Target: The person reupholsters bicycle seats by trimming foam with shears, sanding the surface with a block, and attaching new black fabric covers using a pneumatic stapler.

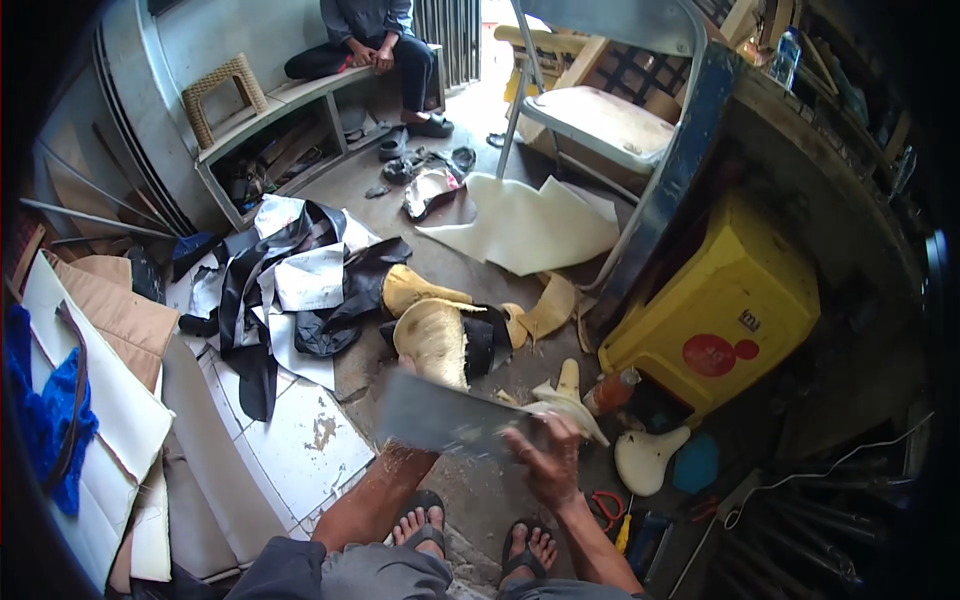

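Leftmost, the left forearm runs behind a blurred grey flat plate, so I cannot tell that hand's grip; just beyond sits a yellow foam pad. Rightward, the right hand curls closed fingers round the plate's right end.

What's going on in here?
Someone's right hand grips one end of a flat grey piece, which is blurred, close to a yellowish block that looks like foam. The left forearm reaches toward the grey piece, which hides the left hand. Black and white scraps lie in a heap on the left, and another person sits on the bench at the back.
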Tool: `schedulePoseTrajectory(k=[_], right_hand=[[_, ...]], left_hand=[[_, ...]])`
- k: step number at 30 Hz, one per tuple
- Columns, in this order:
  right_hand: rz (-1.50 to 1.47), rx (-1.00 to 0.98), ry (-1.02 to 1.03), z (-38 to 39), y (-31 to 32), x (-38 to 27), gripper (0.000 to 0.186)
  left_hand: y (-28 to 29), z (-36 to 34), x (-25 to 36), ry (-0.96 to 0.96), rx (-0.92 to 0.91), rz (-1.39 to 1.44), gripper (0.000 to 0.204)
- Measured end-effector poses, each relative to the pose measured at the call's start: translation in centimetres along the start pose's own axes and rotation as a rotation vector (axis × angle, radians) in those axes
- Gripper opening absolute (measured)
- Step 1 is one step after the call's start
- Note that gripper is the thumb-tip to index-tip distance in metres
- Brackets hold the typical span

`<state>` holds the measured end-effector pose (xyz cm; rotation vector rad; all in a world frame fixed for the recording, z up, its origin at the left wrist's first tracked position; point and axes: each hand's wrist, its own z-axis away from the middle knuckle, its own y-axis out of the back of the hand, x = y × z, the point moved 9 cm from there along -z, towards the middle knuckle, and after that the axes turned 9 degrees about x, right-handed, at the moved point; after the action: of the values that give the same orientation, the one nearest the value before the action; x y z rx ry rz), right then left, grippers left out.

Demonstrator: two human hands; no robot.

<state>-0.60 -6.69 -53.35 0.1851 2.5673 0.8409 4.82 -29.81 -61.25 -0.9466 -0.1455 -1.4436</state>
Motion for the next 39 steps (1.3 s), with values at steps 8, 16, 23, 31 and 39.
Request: schedulePoseTrajectory(k=[8,16,23,31,39], right_hand=[[-0.167,0.085,0.005,-2.2,1.2,-1.1,0.08],[0.049,0.071,-0.019,-3.6,1.9,-1.0,0.078],[0.035,0.255,-0.249,-1.7,3.5,2.7,0.081],[0.227,0.216,-0.143,-2.1,3.0,1.5,0.079],[0.214,0.243,-0.08,-1.5,2.3,0.7,0.076]], left_hand=[[-4.3,2.9,0.9,0.01,-0.452,0.297,0.05],[-5.0,6.7,2.3,-0.2,-0.546,0.14,0.039],[-3.2,3.6,0.7,0.031,-0.147,0.277,0.04],[-3.2,4.0,1.2,-0.013,-0.148,0.291,0.044],[-3.7,4.4,0.4,0.039,-0.233,0.357,0.048]])
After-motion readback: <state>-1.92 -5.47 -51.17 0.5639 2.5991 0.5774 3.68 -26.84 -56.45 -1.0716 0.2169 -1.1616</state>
